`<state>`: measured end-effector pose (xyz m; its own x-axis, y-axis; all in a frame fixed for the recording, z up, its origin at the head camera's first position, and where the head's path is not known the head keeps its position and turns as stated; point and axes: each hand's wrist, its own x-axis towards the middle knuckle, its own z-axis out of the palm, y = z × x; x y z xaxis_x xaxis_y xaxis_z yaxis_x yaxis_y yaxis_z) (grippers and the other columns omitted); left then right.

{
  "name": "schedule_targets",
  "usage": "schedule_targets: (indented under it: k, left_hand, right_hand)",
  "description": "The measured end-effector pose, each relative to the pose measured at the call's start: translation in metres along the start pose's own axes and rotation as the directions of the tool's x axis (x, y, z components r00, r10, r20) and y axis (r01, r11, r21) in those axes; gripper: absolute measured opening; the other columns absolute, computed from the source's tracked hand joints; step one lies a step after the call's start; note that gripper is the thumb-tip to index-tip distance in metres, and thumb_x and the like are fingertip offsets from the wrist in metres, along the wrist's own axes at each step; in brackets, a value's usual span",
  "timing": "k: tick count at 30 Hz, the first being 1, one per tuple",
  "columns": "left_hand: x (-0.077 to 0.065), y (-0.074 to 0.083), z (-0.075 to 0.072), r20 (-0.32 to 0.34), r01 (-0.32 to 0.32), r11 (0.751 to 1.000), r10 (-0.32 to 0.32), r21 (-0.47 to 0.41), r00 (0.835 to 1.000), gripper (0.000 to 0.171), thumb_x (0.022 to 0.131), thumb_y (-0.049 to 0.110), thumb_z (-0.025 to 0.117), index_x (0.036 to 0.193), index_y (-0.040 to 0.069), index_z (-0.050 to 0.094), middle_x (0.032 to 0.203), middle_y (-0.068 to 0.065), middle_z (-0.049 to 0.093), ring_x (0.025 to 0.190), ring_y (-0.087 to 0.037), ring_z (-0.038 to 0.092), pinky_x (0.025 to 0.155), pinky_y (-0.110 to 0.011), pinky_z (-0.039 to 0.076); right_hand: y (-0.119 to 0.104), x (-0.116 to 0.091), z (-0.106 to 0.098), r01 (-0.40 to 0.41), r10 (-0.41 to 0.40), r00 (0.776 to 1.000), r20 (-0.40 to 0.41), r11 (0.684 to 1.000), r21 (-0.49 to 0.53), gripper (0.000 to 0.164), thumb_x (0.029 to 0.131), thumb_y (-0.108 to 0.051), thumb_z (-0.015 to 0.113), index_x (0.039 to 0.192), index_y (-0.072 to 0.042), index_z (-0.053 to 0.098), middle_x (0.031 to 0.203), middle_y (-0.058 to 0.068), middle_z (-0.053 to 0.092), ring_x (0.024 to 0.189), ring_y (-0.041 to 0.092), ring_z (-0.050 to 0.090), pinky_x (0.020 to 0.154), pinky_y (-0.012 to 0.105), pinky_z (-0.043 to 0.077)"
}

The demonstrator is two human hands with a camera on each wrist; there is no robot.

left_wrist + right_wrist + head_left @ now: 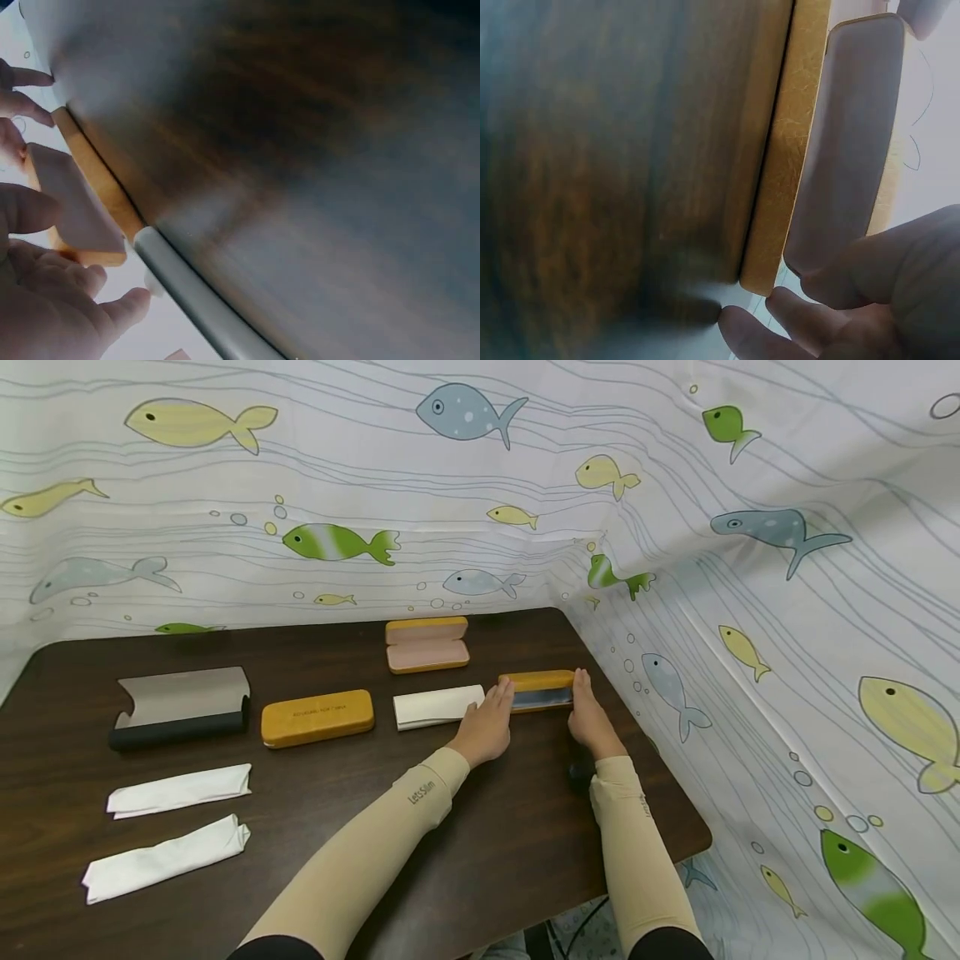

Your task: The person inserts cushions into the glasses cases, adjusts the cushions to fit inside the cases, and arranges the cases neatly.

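Observation:
A yellow glasses case (537,680) stands at the table's right side with its lid raised and its grey-looking inside showing. My left hand (487,722) touches its left end and my right hand (592,718) its right end, with fingers mostly straight in the head view. Seen from the right wrist, the thumb (847,277) lies against the end of the lid (855,135), while other fingertips touch the end of the base (780,172). From the left wrist, the left thumb (30,210) is close to the lid. Beside the left hand lies a folded white cloth (431,707).
Behind stands an open yellow case (427,656) with a pink lining. To the left are a closed yellow case (318,718), an open black case (180,706) and two folded white cloths (180,790). A fish-print curtain (337,468) borders the dark table (322,827). A dark object (580,775) is partly hidden by the right forearm.

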<state>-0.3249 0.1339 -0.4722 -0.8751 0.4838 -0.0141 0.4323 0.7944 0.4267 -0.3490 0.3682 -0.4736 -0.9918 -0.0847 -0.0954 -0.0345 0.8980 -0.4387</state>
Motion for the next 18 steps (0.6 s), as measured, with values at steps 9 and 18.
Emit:
schedule_targets:
  k: [9, 18]
  left_hand:
    - [-0.0022, -0.0014, 0.0014, 0.068, -0.006, 1.0, 0.005, 0.021, 0.998, 0.062, 0.107, 0.017, 0.044, 0.163, 0.008, 0.019, 0.169, -0.007, 0.014, 0.156, -0.024, 0.013, 0.121, -0.057, 0.02]
    - [-0.0065, -0.0007, -0.0013, 0.1, -0.006, 1.0, 0.004, 0.019, 0.995, 0.062, 0.106, 0.02, 0.049, 0.162, 0.008, 0.024, 0.169, -0.007, 0.014, 0.155, -0.023, 0.014, 0.122, -0.057, 0.018]
  right_hand:
    - [-0.0046, -0.0011, 0.0034, -0.004, 0.007, 0.998, 0.064, 0.999, -0.046, 0.068, 0.096, 0.01, 0.034, 0.157, 0.011, 0.004, 0.165, 0.031, -0.004, 0.153, 0.043, 0.007, 0.122, 0.053, 0.015]
    - [-0.0083, -0.0057, -0.0001, -0.031, 0.04, 0.997, 0.067, 0.991, -0.127, 0.066, 0.099, 0.006, 0.037, 0.159, 0.006, 0.011, 0.166, 0.028, 0.006, 0.151, 0.042, 0.018, 0.121, 0.054, 0.021]
